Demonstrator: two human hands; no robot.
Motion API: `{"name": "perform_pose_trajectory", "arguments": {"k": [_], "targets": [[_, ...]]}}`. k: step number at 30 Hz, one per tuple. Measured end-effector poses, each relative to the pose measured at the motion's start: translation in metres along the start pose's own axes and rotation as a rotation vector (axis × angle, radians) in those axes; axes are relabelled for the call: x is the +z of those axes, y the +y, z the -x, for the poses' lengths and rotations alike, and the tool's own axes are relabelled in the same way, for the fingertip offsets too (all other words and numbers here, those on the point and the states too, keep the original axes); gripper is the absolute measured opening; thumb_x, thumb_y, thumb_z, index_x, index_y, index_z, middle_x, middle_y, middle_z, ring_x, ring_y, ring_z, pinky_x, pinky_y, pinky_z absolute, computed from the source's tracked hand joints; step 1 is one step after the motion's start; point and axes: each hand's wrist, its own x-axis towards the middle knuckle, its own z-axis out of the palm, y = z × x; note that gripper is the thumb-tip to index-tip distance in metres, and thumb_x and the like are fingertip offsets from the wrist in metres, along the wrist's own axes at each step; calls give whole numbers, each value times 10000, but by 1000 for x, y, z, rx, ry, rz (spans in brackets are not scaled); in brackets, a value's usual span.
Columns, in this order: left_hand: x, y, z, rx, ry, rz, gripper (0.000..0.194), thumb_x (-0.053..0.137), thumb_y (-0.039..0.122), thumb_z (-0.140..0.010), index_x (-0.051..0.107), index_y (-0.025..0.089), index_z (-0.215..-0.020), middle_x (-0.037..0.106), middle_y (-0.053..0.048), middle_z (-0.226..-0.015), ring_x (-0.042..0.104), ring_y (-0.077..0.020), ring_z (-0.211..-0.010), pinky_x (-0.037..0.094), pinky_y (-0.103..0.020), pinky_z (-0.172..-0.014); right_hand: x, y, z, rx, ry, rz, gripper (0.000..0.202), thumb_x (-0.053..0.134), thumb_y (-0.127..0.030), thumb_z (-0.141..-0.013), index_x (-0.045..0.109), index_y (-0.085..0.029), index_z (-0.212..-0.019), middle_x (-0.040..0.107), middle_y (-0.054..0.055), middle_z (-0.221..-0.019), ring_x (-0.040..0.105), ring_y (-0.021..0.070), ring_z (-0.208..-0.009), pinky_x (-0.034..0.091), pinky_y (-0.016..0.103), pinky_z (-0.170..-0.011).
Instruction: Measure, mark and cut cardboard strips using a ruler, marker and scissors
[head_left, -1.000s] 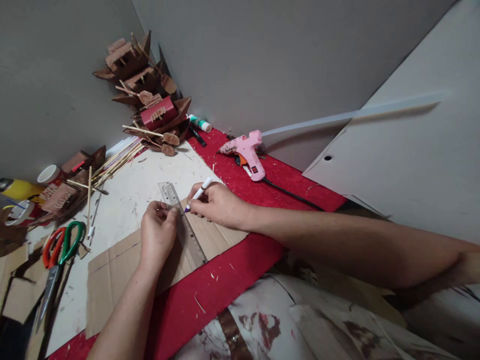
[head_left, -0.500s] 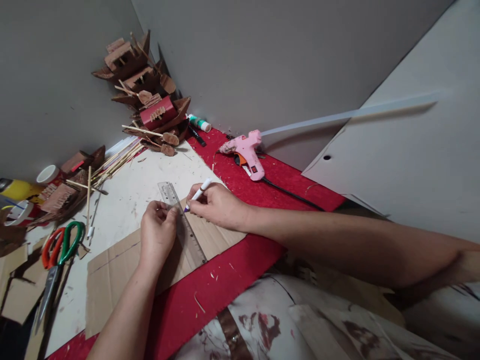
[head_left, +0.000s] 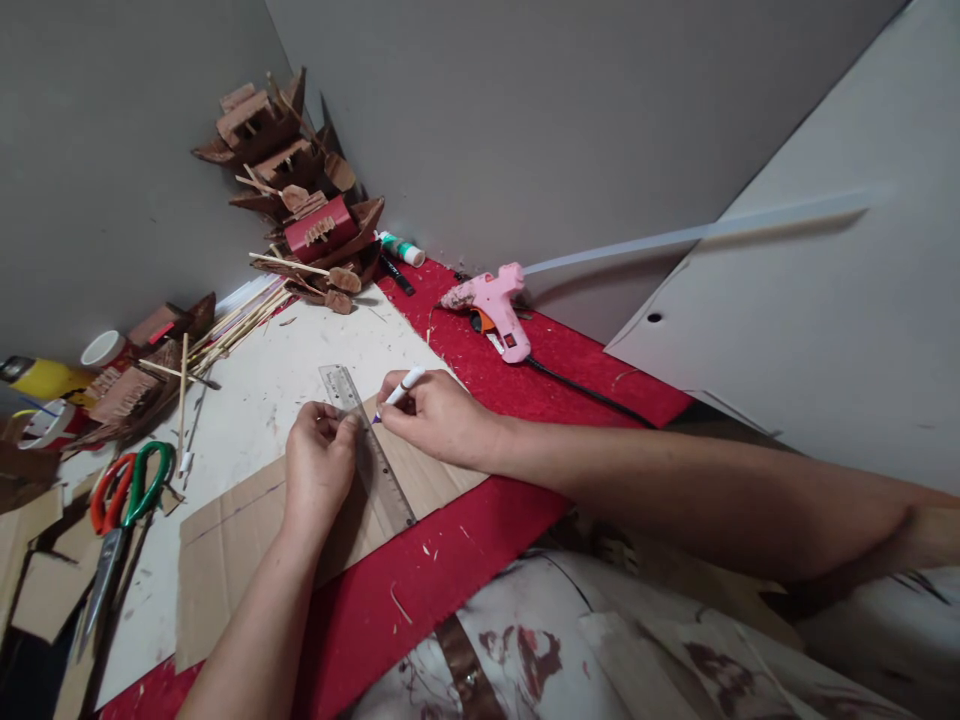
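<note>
A clear ruler (head_left: 384,480) lies slantwise across a flat piece of cardboard (head_left: 232,550). My left hand (head_left: 322,465) pinches the ruler's left edge between thumb and fingers, pressing it to the cardboard. In my right hand (head_left: 435,415) is a white marker (head_left: 405,385) with a purple tip, its point down at the cardboard beside the ruler's right edge. A dark line runs over the cardboard's left part.
A pink glue gun (head_left: 502,310) with a long glue stick rests on the red cloth (head_left: 585,380). Scissors (head_left: 112,540) lie at left by cardboard scraps (head_left: 56,590). Brown model boats (head_left: 315,230), thin wooden sticks (head_left: 240,315) and a yellow bottle (head_left: 49,378) stand along the wall.
The view has shifted very slightly. Both hands keep their hold on the ruler and the marker, with the marker tip still near the ruler's edge.
</note>
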Motion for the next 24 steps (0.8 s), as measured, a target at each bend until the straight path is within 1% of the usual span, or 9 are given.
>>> {"name": "perform_pose_trajectory", "arguments": {"k": [4,8,11,12,14,16,19,22,24], "targets": [[1,3,1,-36,-10,99,195,672,293,-706,509,206,-767,537,58,-548,387,-70,-387,279,-191,-414,0,1,1,4,-13,-132,85,559,-115,-790,608,-158,-736,568,-31,-593,506,97,-554,373,219,-546],[-15,15,3,-67,2,262,240,694,337,-695,507,213,-781,465,99,-472,339,-67,-332,263,-186,-352,-12,-4,4,-41,-23,-325,184,473,-204,-892,631,-154,-973,678,22,-779,609,112,-635,472,237,-604],[-45,27,9,-56,104,372,288,749,321,-651,537,203,-806,504,90,-501,378,-63,-361,294,-175,-349,-27,-8,7,-173,-63,-108,252,501,-289,-917,607,-167,-1110,703,81,-992,662,184,-870,512,339,-787],[-57,29,13,-55,142,405,304,768,305,-630,549,199,-812,517,86,-516,397,-63,-376,312,-171,-355,-32,-8,8,-232,-109,25,330,571,-334,-885,587,-171,-1172,684,107,-1101,643,227,-989,492,394,-871],[-81,30,24,-63,211,465,323,794,281,-592,561,196,-799,509,90,-515,413,-61,-394,344,-164,-369,-39,-7,10,-321,-233,284,636,725,-426,-762,521,-165,-1304,593,161,-1289,538,313,-1198,402,483,-1006],[-102,25,39,-81,266,511,319,806,260,-562,567,192,-762,482,95,-497,409,-54,-394,359,-153,-375,-42,-6,9,-342,-359,463,905,811,-487,-639,451,-134,-1391,505,207,-1383,432,361,-1303,324,515,-1071],[-123,6,66,-158,304,565,320,832,258,-530,595,174,-727,530,73,-545,428,-41,-406,360,-135,-369,-41,-3,7,-304,-494,581,1020,807,-528,-616,393,-99,-1444,439,240,-1436,360,377,-1359,277,521,-1099],[-130,-19,95,-375,305,666,351,872,287,-517,618,175,-731,567,59,-582,489,-50,-449,403,-131,-400,-38,-3,5,-301,-545,614,1062,786,-560,-618,362,-81,-1466,399,246,-1469,323,387,-1382,246,532,-1113],[-128,-34,112,-433,312,723,377,892,281,-497,622,174,-739,590,54,-608,510,-52,-475,436,-137,-440,-37,-3,5,-301,-546,630,1077,782,-579,-612,363,-78,-1467,405,238,-1468,340,385,-1373,251,526,-1113]]}}
